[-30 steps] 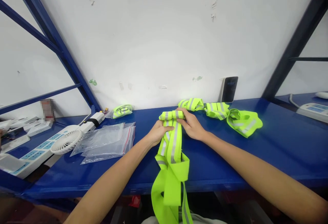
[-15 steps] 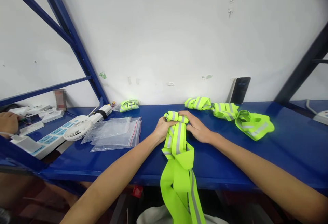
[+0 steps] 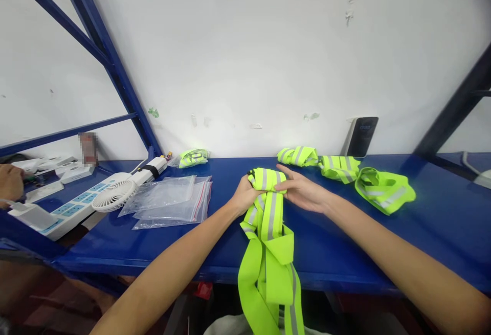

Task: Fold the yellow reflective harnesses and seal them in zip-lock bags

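The left hand [image 3: 244, 195] and right hand [image 3: 306, 190] grip opposite sides of the rolled end of the yellow-green strap [image 3: 281, 250], whose loose lengths hang past the edge of the counter [image 3: 341, 253]. It looks light, soft and floppy, best pinched at the roll's sides.

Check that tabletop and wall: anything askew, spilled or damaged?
No spill shows. The rightmost yellow-green bundle looks loose and splayed, unlike the tighter bundle beside it. The white wall has ragged marks, possibly peeled paint. The held strap merely overhangs the table.
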The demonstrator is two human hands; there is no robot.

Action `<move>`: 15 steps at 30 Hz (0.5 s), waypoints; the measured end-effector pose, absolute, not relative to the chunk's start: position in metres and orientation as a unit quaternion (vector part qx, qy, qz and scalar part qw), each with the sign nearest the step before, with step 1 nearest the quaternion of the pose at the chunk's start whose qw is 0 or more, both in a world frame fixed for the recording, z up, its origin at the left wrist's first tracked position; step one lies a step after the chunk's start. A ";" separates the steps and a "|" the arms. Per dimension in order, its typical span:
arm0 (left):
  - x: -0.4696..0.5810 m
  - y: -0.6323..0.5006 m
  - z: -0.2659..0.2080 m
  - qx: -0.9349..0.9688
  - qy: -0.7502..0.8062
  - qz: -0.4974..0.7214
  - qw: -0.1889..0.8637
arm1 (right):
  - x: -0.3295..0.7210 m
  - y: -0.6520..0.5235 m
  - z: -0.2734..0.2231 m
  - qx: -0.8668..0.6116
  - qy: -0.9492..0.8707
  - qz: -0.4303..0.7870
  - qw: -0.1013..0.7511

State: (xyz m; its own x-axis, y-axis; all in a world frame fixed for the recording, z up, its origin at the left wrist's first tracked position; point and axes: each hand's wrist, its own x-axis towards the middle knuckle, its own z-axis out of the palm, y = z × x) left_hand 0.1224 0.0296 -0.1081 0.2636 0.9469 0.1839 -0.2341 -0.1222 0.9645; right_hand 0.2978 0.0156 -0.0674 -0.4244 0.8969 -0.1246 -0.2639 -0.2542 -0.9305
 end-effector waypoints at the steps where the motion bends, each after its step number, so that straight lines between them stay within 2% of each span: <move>1: 0.123 0.029 -0.108 0.560 0.325 0.505 0.570 | 0.301 0.015 -0.066 -0.351 -0.461 0.716 0.391; 5: 0.122 0.031 -0.109 0.581 0.331 0.504 0.547 | 0.308 0.020 -0.067 -0.359 -0.518 0.680 0.375; 15: 0.121 0.037 -0.112 0.585 0.324 0.492 0.557 | 0.305 0.030 -0.076 -0.371 -0.606 0.541 0.451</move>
State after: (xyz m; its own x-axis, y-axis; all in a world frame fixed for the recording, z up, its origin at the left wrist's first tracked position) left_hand 0.1207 0.0374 -0.1124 0.3060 0.9276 0.2141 -0.1690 -0.1684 0.9711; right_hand 0.3046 0.0300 -0.0764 -0.3180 0.9370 0.1449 -0.0378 0.1401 -0.9894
